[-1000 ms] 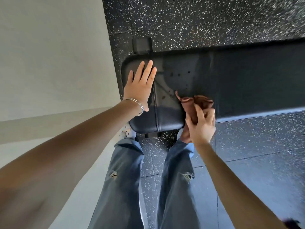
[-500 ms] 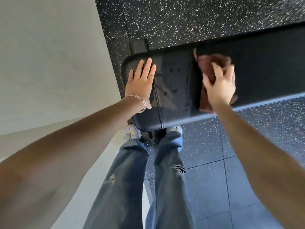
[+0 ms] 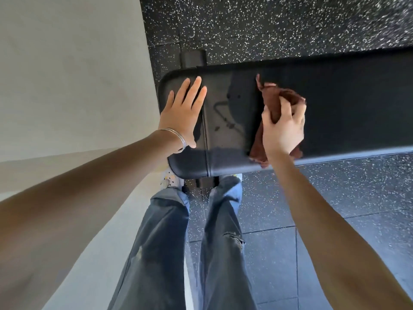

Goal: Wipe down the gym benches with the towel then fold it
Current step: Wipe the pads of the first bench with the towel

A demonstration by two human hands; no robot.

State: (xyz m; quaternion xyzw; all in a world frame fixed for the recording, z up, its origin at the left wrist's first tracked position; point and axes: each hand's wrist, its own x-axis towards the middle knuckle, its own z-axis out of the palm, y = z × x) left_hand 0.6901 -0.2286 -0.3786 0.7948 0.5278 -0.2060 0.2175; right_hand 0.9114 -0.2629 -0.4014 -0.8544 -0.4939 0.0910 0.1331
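Our right hand (image 3: 282, 133) has slid back toward the near edge of the bench (image 3: 357, 113), fingers clamped on the bunched towel (image 3: 273, 101), partly hiding it. Our left hand (image 3: 183, 113) lies flat, fingers slightly apart; the bench runs offscreen.

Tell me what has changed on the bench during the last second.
The right hand, gripping the brown towel, swept it from the near edge of the bench across the pad, then drew it partly back. The left hand stayed flat on the bench end.
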